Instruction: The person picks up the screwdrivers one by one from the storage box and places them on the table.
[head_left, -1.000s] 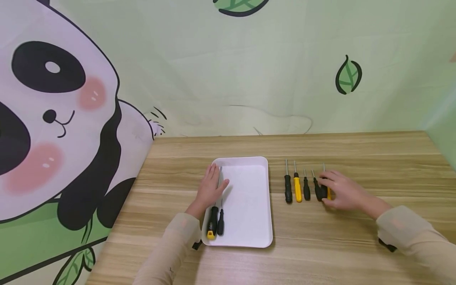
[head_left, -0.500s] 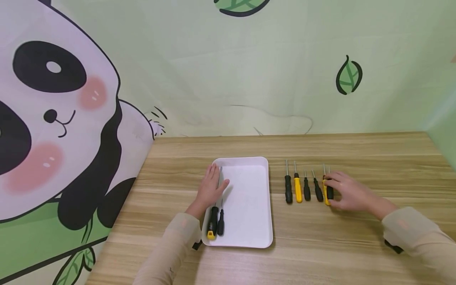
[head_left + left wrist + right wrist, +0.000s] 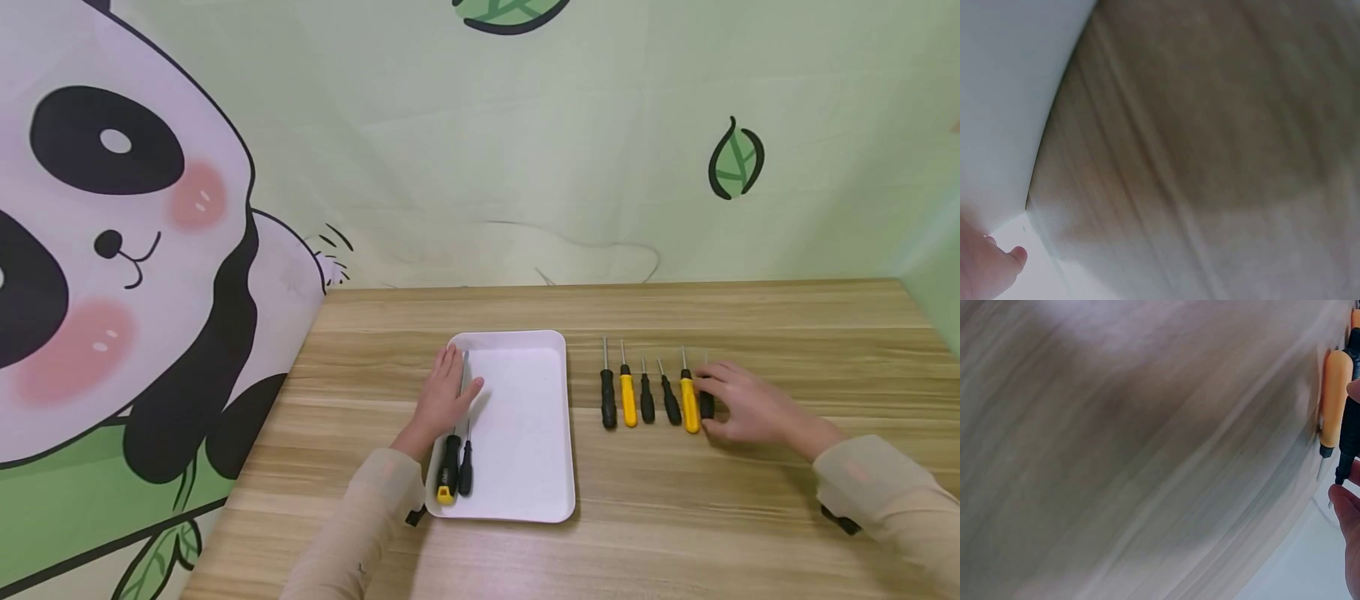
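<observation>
Right, step in hand looks like placing or taking the black screwdriver [image 3: 707, 406] at the far right end of the row. My right hand [image 3: 748, 410] has it pinched between thumb and fingers, shank pointing away from me; can't tell whether it's slightly lifted or resting on the bench [image 3: 637, 521]. Just beside it lies the near yellow screwdriver [image 3: 689, 404], then leftward two small black ones, another yellow screwdriver [image 3: 627, 398], and a larger black screwdriver [image 3: 608, 400] nearest the tray. My left hand [image 3: 442, 400] lies over the left rim of the white tray [image 3: 521, 433], fingers straight, gripping no tool, probably steadying it. Inside, along that same side, sit a long black-and-yellow screwdriver [image 3: 447, 471] and a short black screwdriver [image 3: 466, 471], handles towards me. Sorting looks partway along, I'd say. Next move calls for squaring the pinched handle parallel with its neighbours, a clean release without nudging the near yellow one, then a reach across to the two in the tray.
</observation>
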`<state>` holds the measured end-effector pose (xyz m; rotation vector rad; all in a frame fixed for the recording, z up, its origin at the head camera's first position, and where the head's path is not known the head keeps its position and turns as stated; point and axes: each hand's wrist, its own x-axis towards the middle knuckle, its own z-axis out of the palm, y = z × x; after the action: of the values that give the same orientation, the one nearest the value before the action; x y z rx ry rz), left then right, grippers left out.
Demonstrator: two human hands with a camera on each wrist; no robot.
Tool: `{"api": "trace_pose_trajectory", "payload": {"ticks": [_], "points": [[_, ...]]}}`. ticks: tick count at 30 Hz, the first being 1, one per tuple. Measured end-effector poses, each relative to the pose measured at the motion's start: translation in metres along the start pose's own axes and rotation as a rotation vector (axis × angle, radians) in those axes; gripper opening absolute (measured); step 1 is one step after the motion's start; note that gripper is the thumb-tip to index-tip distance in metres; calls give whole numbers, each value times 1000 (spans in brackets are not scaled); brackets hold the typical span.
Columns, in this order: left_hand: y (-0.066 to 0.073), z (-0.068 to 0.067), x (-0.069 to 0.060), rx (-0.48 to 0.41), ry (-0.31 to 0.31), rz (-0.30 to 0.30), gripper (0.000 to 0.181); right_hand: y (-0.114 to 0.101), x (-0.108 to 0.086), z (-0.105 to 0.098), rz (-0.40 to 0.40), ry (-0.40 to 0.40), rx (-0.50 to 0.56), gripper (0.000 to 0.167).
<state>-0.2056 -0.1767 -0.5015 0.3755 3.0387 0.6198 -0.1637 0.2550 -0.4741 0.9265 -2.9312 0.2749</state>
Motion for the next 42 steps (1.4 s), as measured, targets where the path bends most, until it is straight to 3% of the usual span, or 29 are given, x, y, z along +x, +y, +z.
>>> {"api": "trace_pose_trajectory", "payload": {"ticks": [19,42], "points": [[-1,2,2,4,-7,-5,71,9,-6,12,-69,58,-31,44],[0,0,1,-1,-23,-13,71,8,-5,13,-19,-14,10,44]]}}
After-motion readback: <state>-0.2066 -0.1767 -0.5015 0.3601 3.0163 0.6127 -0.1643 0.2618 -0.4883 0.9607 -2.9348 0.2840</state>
